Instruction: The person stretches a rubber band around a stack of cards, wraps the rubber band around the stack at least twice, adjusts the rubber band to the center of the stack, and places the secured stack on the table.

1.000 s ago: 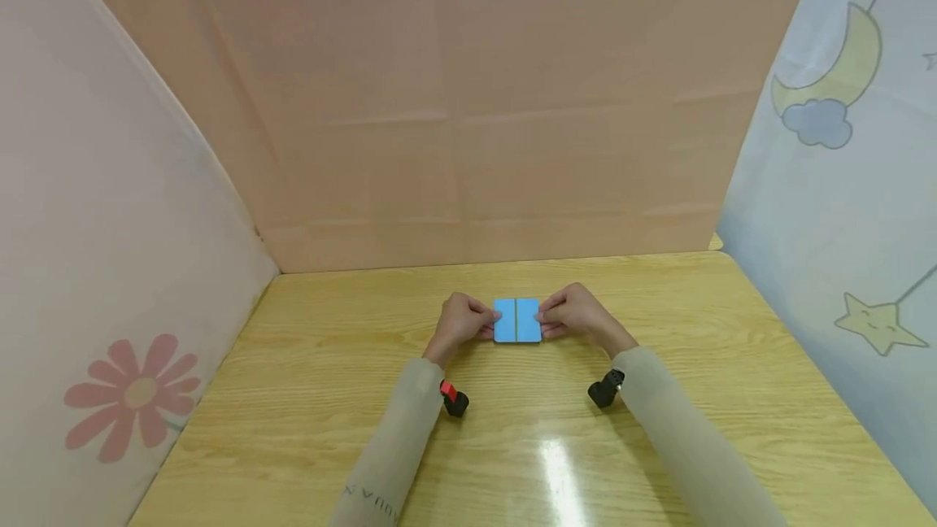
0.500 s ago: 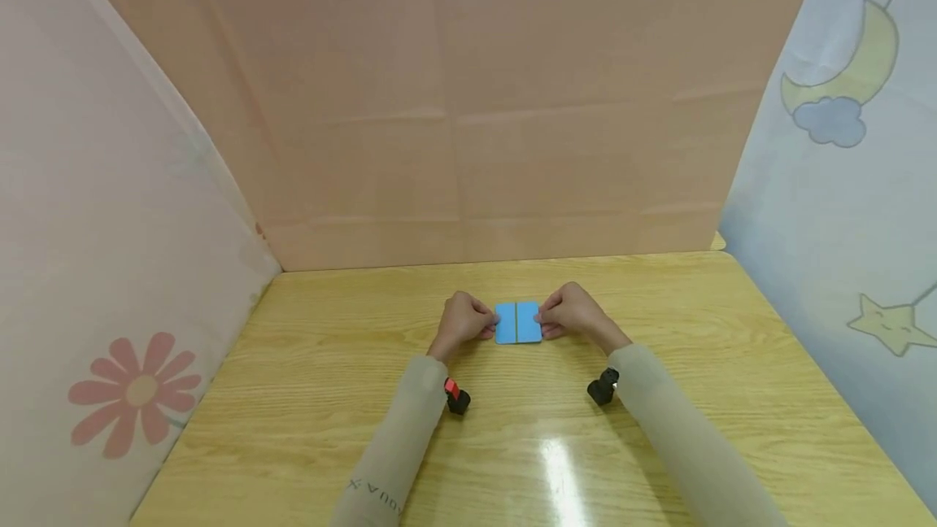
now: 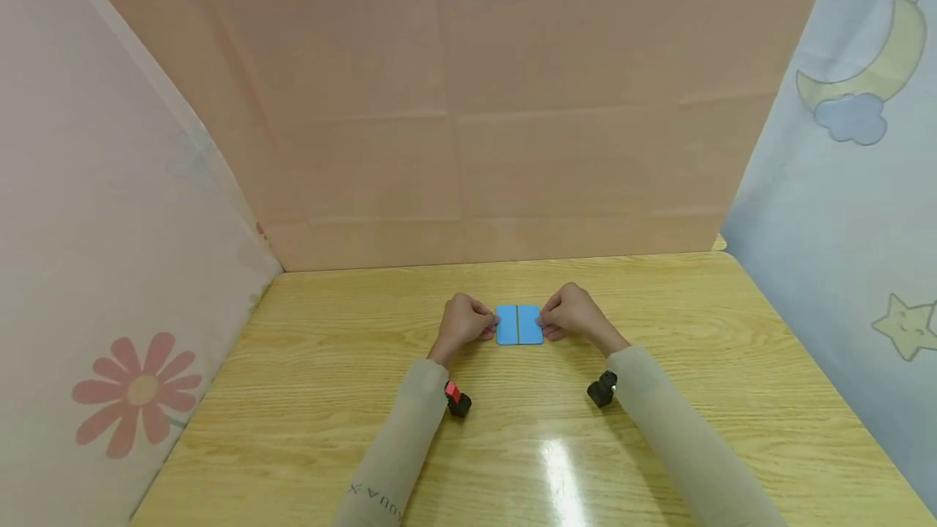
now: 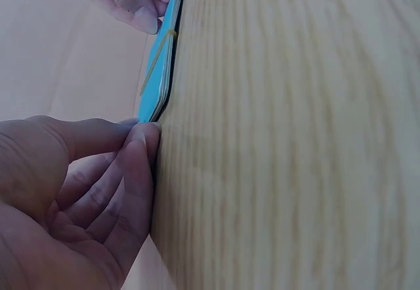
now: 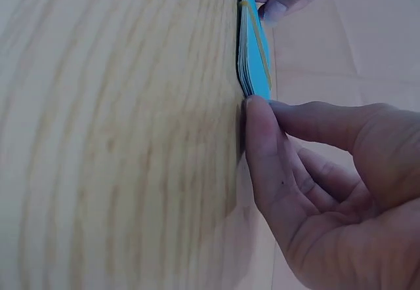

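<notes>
A thin stack of blue cards with rounded corners lies nearly flat at the table surface, a yellow rubber band across its middle. Whether it fully touches the wood I cannot tell. My left hand pinches the left end between thumb and fingers. At the opposite end, my right hand has the same kind of pinch. Seen from the left wrist, the edge of the card stack shows several layers with a dark strip of shadow beneath. The right wrist view shows the rubber band wrapping round the edge.
The wood-grain table extends on all sides of the hands. A peach cloth hangs behind it. Pale printed cloths stand on the left and right. Small dark cameras sit on both wrists.
The far edge of the card stack has dropped slightly, so it now lies flatter. Both hands keep their pinch and have barely shifted. The head view has turned a little.
</notes>
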Motion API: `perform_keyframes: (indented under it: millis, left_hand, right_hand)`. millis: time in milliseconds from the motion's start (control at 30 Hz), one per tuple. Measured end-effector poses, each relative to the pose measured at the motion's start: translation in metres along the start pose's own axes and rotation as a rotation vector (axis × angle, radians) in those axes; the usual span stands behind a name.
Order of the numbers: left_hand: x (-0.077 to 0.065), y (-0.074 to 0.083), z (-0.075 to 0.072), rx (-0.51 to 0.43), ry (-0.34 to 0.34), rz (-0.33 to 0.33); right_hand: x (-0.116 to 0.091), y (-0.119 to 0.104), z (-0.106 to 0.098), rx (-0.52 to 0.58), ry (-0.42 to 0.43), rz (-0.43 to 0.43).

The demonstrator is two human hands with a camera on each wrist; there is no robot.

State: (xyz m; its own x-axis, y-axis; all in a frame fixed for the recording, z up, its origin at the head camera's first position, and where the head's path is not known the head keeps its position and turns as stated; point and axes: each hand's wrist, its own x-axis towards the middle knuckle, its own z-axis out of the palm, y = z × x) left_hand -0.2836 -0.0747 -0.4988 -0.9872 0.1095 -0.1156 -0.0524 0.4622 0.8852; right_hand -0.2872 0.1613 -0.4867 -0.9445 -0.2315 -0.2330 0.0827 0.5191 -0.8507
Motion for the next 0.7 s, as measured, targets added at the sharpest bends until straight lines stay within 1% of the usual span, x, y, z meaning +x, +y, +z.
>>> perform_keyframes:
  millis: [200, 367, 500, 700]
  left_hand:
    - [-0.005, -0.001, -0.005, -0.014, 0.006, -0.007]
    - [-0.007, -0.004, -0.009, -0.033, 0.007, 0.001]
    - [-0.007, -0.007, -0.016, -0.055, 0.011, 0.016]
    - [-0.009, -0.005, -0.030, -0.024, 0.010, 0.056]
  right_hand:
    - [-0.001, 0.006, 0.001, 0.037, -0.010, -0.002]
    - [-0.006, 0.009, -0.001, 0.063, 0.016, 0.008]
    - [-0.012, 0.010, -0.002, 0.090, 0.047, -0.001]
    - [-0.019, 0.009, -0.006, 0.123, 0.081, -0.026]
